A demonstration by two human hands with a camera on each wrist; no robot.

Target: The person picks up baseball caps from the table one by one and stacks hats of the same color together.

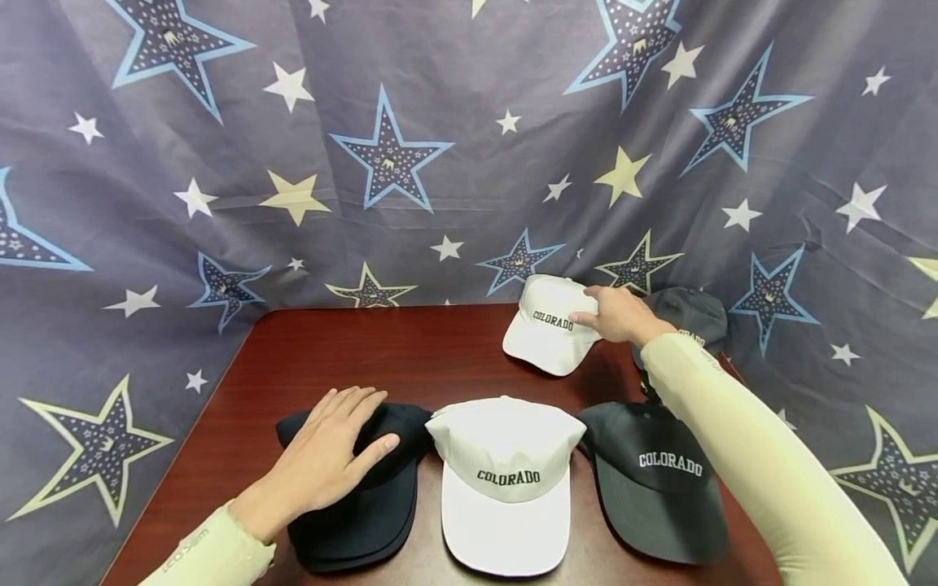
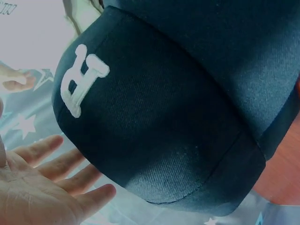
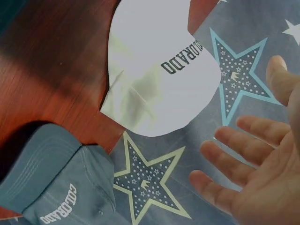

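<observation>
On the front left of the table lies a dark navy cap (image 1: 384, 496), with layered brim edges beneath it. My left hand (image 1: 326, 452) is over its crown, fingers stretched out. In the left wrist view, the navy cap (image 2: 154, 108) shows a white raised letter, and the fingers of the left hand (image 2: 51, 183) are straight beside the crown. At the back right, my right hand (image 1: 623, 316) reaches to a white COLORADO cap (image 1: 545, 338). In the right wrist view, the right hand's (image 3: 255, 168) fingers are spread, apart from the white cap (image 3: 154, 89) and holding nothing.
Another white COLORADO cap (image 1: 506, 529) sits front centre, beside a dark grey COLORADO cap (image 1: 652, 513). Partly behind the right forearm stands a second grey cap (image 1: 692, 313). A star-patterned cloth (image 1: 469, 220) hangs behind the reddish-brown table (image 1: 381, 350).
</observation>
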